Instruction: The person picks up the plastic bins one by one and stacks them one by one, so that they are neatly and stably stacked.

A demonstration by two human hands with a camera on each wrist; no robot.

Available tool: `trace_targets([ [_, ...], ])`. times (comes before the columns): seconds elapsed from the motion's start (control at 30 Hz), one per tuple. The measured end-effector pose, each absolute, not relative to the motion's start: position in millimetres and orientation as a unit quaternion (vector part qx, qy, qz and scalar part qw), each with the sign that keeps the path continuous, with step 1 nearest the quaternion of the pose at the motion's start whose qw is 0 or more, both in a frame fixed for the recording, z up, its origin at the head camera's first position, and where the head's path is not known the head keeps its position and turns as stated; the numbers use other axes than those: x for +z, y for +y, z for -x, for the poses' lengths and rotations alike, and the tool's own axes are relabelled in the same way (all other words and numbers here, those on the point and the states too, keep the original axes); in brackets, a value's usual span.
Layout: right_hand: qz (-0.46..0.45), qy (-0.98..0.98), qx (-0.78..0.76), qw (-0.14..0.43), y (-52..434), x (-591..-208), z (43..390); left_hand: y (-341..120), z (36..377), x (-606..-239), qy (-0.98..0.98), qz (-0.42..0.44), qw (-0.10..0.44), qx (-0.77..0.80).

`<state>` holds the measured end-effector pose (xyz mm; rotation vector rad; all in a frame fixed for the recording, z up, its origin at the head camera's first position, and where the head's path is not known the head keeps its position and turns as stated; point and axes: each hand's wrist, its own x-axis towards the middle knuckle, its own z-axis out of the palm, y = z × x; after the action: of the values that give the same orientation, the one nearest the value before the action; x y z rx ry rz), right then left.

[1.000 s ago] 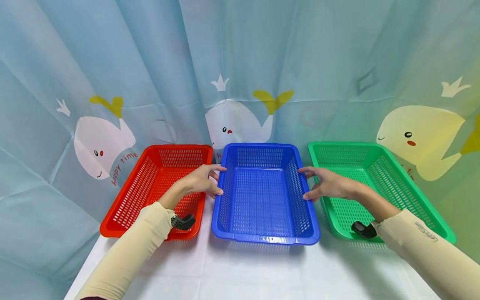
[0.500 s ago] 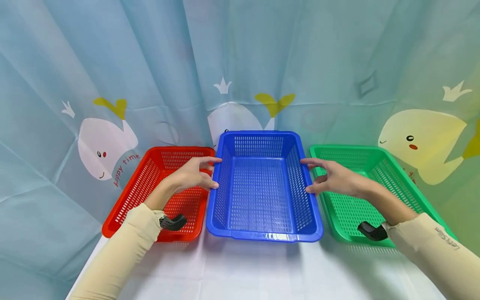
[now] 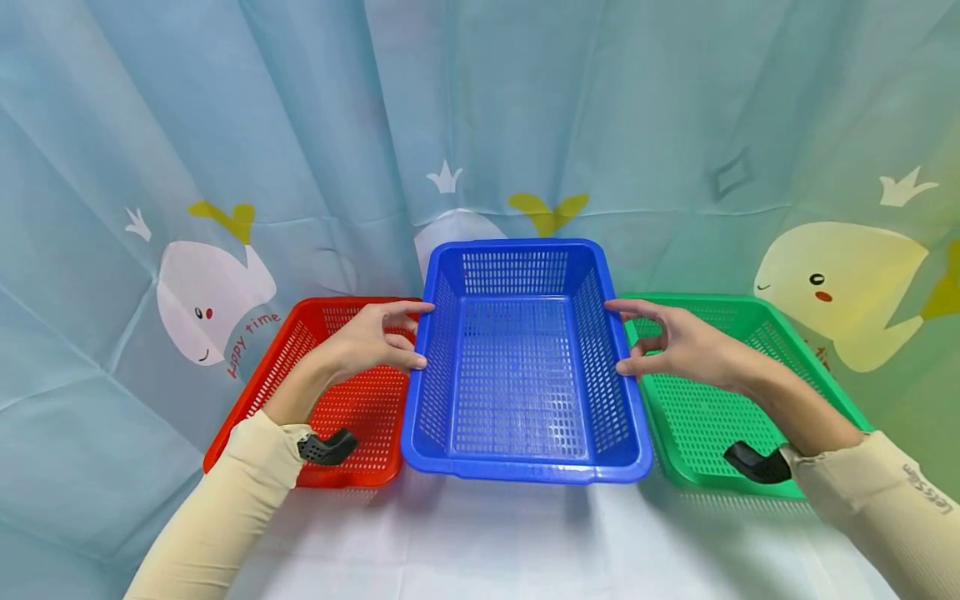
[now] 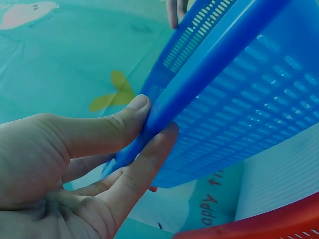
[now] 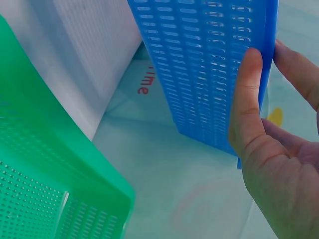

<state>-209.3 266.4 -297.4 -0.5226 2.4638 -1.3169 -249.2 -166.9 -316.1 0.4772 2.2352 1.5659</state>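
A blue plastic basket [image 3: 517, 375] with slotted walls and nothing in it hangs above the white table, its far side tipped up. My left hand [image 3: 375, 337] grips its left rim; in the left wrist view the thumb lies on one side of the rim [image 4: 199, 82] and a finger on the other. On the opposite side my right hand [image 3: 678, 346] pinches the right rim. The right wrist view has one finger against the slotted outer wall [image 5: 199, 59] and another digit at the rim's far side.
Left of the blue basket stands a red basket [image 3: 360, 475], and to the right a green basket [image 3: 750, 479], both partly behind my arms. White cloth [image 3: 510, 542] covers the table. A blue-green curtain [image 3: 525, 108] with whale prints hangs close behind.
Both hands have raised the blue basket off the table and brought it nearer to me, so it looks larger. The red and green baskets have stayed in place.
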Motion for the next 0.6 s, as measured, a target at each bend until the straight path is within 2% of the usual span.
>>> trace_targets([
  [0.3,0.185,0.859,-0.455,0.145,266.1,-296.9,210.6,-167.7,249.6,-315.0,0.797,-0.169,0.179,0.552],
  [0.6,0.19,0.863,-0.447,0.138,244.6,-288.7,211.3,-189.6,244.4,-301.6,0.818,-0.165,0.163,0.526],
])
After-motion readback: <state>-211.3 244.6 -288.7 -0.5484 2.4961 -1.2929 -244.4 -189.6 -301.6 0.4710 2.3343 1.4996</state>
